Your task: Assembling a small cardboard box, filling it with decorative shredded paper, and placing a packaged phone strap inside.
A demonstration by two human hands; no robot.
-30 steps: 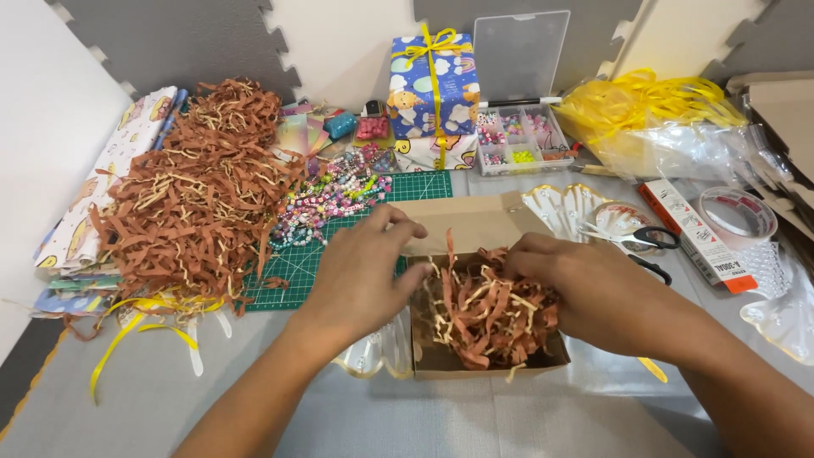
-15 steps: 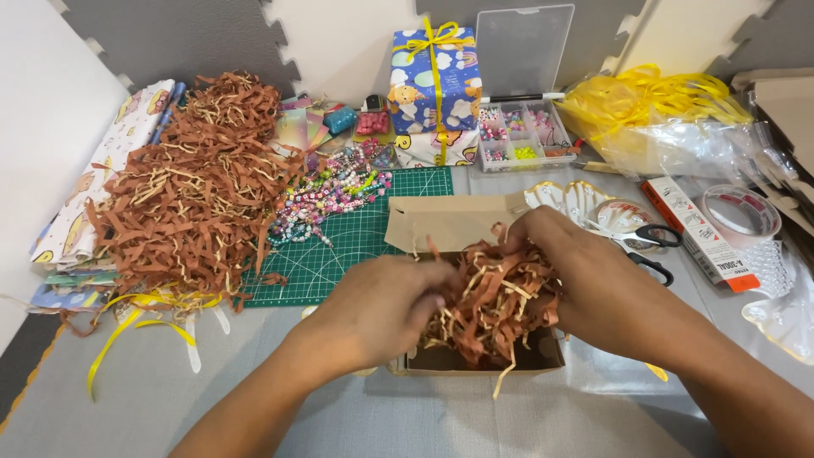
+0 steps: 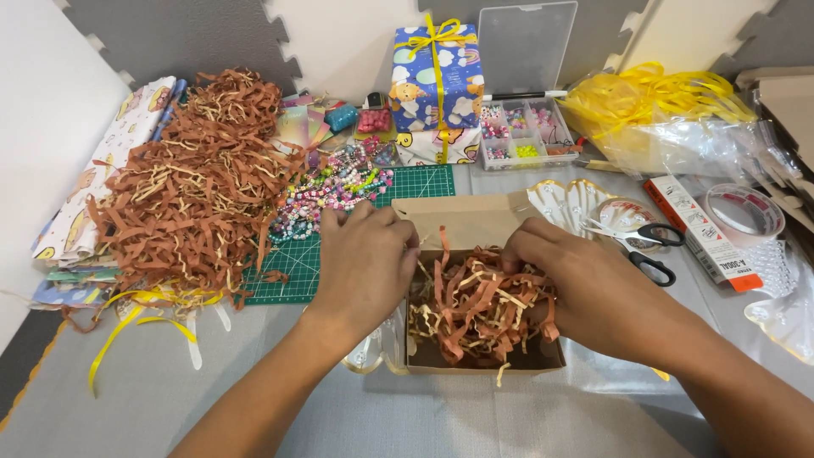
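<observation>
Nearest me, a small open cardboard box (image 3: 475, 360) sits on the grey bench (image 3: 254, 407), stuffed with brown and cream shredded paper (image 3: 475, 309) that spills over its front rim. My left hand (image 3: 366, 263) rests on the box's left edge, fingers curled into the filling at the back corner; my right hand (image 3: 585, 284) lies over the right side, fingers bent and pressed down into the shreds. The box flap (image 3: 458, 220) stands open behind.

To the right lie black-handled scissors (image 3: 640, 246), a long red-and-white carton (image 3: 695, 229) and a roll of clear tape (image 3: 746, 212), close together. Left of the box, a green cutting mat (image 3: 292, 263) carries colourful beads (image 3: 331, 191) beside a big heap of brown shreds (image 3: 191, 187). Bare bench shows only in front.

Farthest back stand a blue wrapped gift box with yellow ribbon (image 3: 437, 80), a clear compartment case (image 3: 517, 127) with its lid up, and a bag of yellow ribbon (image 3: 653, 106).
</observation>
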